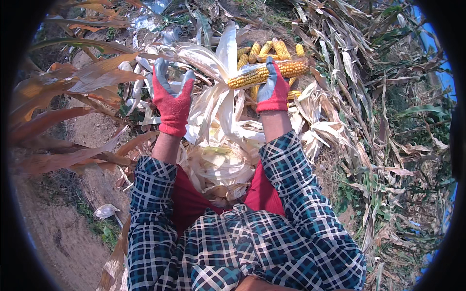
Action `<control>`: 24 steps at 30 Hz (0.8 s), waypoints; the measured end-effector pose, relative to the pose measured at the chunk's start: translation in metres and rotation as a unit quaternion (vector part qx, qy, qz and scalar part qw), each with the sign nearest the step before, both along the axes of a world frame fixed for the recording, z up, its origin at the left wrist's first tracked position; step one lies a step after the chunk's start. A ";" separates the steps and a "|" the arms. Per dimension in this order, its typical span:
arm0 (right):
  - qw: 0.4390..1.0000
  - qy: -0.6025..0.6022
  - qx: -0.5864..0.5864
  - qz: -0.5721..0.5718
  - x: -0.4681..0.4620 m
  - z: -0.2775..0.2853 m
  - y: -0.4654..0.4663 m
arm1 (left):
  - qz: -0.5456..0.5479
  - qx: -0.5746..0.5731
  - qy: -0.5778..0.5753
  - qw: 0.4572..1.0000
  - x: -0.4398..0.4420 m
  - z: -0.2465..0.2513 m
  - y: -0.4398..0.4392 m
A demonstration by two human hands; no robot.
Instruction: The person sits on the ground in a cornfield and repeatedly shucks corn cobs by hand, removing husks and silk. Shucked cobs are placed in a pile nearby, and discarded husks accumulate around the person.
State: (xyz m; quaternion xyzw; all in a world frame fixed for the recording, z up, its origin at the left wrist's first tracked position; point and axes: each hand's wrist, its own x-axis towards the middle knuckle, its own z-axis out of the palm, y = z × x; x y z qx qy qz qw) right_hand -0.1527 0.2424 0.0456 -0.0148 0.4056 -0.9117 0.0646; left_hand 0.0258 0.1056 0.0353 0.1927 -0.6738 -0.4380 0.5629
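My right hand, in a red and grey coated work glove, grips an ear of corn with bare yellow kernels. Pale dry husks splay out from the ear's left end, still joined there. My left hand, in a matching glove, is raised left of these husks. Its thumb and fingers are apart, and I see nothing held between them. Behind my right hand lies a pile of several husked yellow ears, partly hidden by the held ear.
Loose husks are heaped between my legs, with more husks to the right. Dry corn leaves reach in from the left over bare soil. Cut corn stalks lie along the right side.
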 end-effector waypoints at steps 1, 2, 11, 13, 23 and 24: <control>1.000 -0.010 0.009 0.003 0.005 0.001 -0.002 | 0.008 -0.130 -0.070 0.989 -0.003 -0.001 0.017; 1.000 -0.004 0.012 0.013 0.013 0.002 -0.004 | 0.022 -0.253 -0.129 0.959 -0.007 -0.003 0.031; 0.992 0.022 0.061 0.112 0.049 0.022 0.005 | -0.021 -0.289 -0.468 0.835 -0.025 -0.032 0.003; 0.982 0.064 0.112 0.135 0.049 0.026 0.010 | -0.099 -0.159 -0.447 0.875 -0.025 -0.035 0.007; 0.975 0.186 0.104 0.053 0.038 0.048 0.015 | -0.321 0.092 -0.417 0.845 -0.009 -0.013 0.052; 0.970 0.220 0.090 0.053 0.037 0.047 0.014 | -0.299 0.084 -0.427 0.849 -0.010 -0.012 0.054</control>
